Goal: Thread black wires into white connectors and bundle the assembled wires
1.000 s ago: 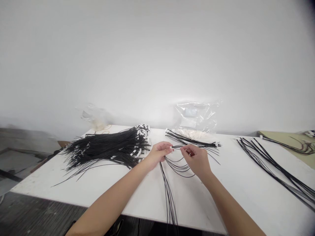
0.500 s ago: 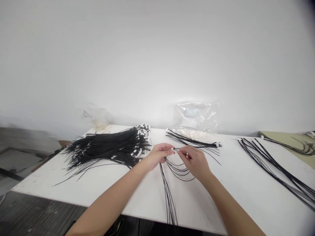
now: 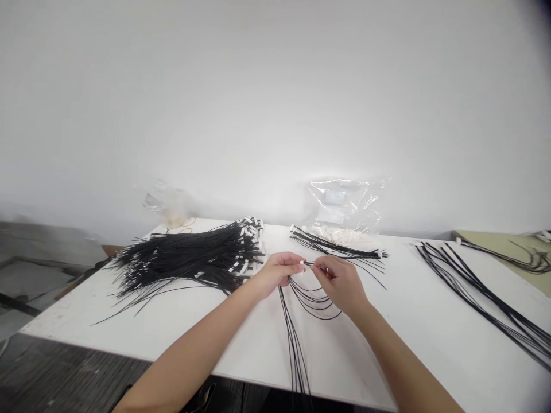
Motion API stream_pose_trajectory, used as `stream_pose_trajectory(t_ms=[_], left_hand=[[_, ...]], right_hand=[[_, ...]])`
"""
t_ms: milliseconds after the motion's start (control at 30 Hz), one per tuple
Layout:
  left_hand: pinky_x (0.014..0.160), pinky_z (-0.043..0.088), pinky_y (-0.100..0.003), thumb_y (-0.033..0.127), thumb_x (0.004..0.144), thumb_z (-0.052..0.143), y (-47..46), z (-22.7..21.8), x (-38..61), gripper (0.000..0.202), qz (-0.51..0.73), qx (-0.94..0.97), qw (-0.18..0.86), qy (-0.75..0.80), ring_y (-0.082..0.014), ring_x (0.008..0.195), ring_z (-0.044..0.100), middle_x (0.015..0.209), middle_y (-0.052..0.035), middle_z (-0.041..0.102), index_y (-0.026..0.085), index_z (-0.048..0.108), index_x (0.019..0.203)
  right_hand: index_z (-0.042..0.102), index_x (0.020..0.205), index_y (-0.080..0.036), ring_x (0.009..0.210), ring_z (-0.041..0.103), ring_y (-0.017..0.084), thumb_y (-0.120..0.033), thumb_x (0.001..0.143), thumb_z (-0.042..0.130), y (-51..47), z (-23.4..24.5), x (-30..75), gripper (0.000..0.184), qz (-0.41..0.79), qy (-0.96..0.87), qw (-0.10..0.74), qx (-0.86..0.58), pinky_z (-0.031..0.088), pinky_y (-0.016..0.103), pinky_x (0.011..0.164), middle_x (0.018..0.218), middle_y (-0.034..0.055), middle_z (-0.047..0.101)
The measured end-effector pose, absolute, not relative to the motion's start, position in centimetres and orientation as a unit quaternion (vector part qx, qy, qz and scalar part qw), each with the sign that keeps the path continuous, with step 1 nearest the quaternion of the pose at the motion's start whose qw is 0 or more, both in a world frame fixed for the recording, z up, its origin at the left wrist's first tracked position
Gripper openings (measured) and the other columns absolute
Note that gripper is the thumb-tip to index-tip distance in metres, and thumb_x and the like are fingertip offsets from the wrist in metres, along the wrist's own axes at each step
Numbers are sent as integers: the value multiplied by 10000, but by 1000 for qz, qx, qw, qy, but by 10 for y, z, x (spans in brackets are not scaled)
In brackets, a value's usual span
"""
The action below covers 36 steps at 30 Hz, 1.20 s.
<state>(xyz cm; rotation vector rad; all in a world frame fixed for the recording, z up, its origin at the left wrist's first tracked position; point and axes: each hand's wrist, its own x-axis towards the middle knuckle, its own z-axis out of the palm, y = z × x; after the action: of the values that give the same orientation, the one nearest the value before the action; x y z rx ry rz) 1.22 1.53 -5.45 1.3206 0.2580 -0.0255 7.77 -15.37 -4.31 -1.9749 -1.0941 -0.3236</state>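
Observation:
My left hand (image 3: 278, 269) is closed in a pinch on a small white connector (image 3: 302, 264) at the end of thin black wires. My right hand (image 3: 340, 280) is closed too, pinching one of the black wires (image 3: 312, 299) right beside that connector. The wires loop down between my hands and trail off the front edge of the white table (image 3: 193, 321). Both hands hover just above the table's middle.
A big pile of black wires with white tags (image 3: 189, 255) lies at the left. A smaller bundle (image 3: 336, 246) and a clear bag of white connectors (image 3: 344, 215) sit behind my hands. More wires (image 3: 477, 292) stretch along the right, and another plastic bag (image 3: 170, 206) is at the back left.
My hands have come closer together, the right fingertips moving left up to the connector. The wire loops below sag slightly lower.

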Motion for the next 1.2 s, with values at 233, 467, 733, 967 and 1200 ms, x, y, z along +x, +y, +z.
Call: stream_pose_trajectory(t_ms=[233, 467, 733, 967, 1200], left_hand=[[369, 125, -162, 346, 560, 728, 14, -55, 12, 388, -15, 609, 783, 121, 5, 402, 295, 722, -20, 577, 152, 600, 871], [361, 153, -160, 368, 587, 707, 15, -49, 13, 380, -16, 613, 781, 120, 16, 382, 284, 748, -13, 578, 156, 595, 882], [351, 224, -154, 338, 572, 725, 19, -54, 18, 378, 65, 528, 831, 162, 25, 349, 322, 745, 4, 579, 143, 592, 867], [352, 249, -129, 288, 577, 730, 19, -53, 20, 368, 127, 436, 871, 190, 42, 364, 294, 771, 20, 589, 161, 573, 885], [372, 278, -139, 311, 587, 721, 11, -52, 18, 386, 151, 408, 886, 161, 38, 364, 299, 759, 34, 563, 178, 549, 907]], right_hand=[[549, 713, -185, 504, 414, 93, -339, 828, 427, -155, -38, 74, 228, -118, -438, 396, -799, 317, 205, 486, 637, 15, 541], [587, 798, -204, 536, 454, 87, -312, 829, 450, -153, -43, 77, 178, -201, -419, 354, -811, 319, 201, 503, 702, 4, 571], [602, 854, -219, 771, 494, 145, -184, 801, 515, -150, -37, 65, 107, -395, -495, 252, -732, 336, 291, 721, 811, 36, 585], [590, 773, -199, 466, 376, 68, -196, 835, 449, -144, -45, 43, 154, -322, -588, 181, -719, 200, 248, 458, 591, -9, 506], [550, 835, -202, 514, 479, 88, -375, 864, 384, -134, -53, 38, 241, -14, -509, 328, -796, 265, 202, 480, 652, -10, 580]])
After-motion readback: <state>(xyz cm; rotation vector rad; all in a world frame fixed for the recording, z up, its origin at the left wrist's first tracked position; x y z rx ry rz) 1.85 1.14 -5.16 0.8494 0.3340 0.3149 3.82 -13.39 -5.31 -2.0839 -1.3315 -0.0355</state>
